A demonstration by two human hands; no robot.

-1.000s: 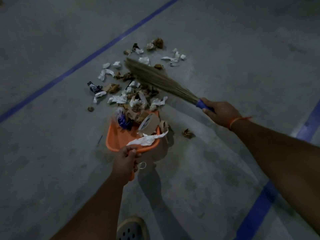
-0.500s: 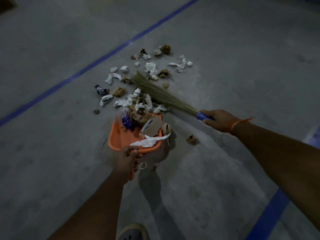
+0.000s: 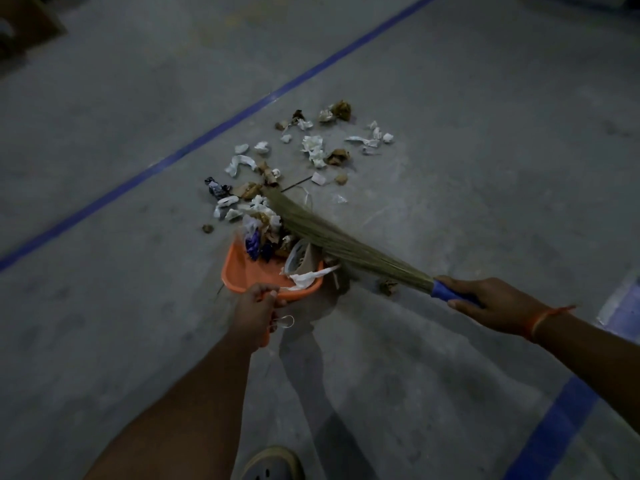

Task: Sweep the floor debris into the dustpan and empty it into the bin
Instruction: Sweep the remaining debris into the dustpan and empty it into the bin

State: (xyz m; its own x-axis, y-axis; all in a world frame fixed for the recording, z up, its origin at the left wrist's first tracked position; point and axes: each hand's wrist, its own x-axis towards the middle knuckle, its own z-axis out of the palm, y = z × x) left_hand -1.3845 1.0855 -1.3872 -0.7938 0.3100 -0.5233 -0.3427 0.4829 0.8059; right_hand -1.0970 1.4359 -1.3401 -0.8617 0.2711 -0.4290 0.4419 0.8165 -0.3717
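Note:
An orange dustpan (image 3: 242,271) lies on the grey floor, partly filled with paper scraps, a tape roll and blue wrappers. My left hand (image 3: 254,315) grips its handle from behind. My right hand (image 3: 488,303) holds the blue grip of a grass broom (image 3: 322,233), whose bristles lie across the dustpan's mouth against the pile. Scattered debris (image 3: 313,150) of white paper and brown leaves lies beyond the pan. One brown scrap (image 3: 387,286) sits to the right of the pan, under the broom. No bin is in view.
A blue floor line (image 3: 194,147) runs diagonally behind the debris, and another blue line (image 3: 554,431) crosses at lower right. My sandalled foot (image 3: 273,465) stands at the bottom edge. A dark object (image 3: 20,26) sits in the top left corner.
The broom has swept toward me, its bristle tips moving from the far debris down to the dustpan's mouth, pushing scraps in. The dustpan and left hand stay in place.

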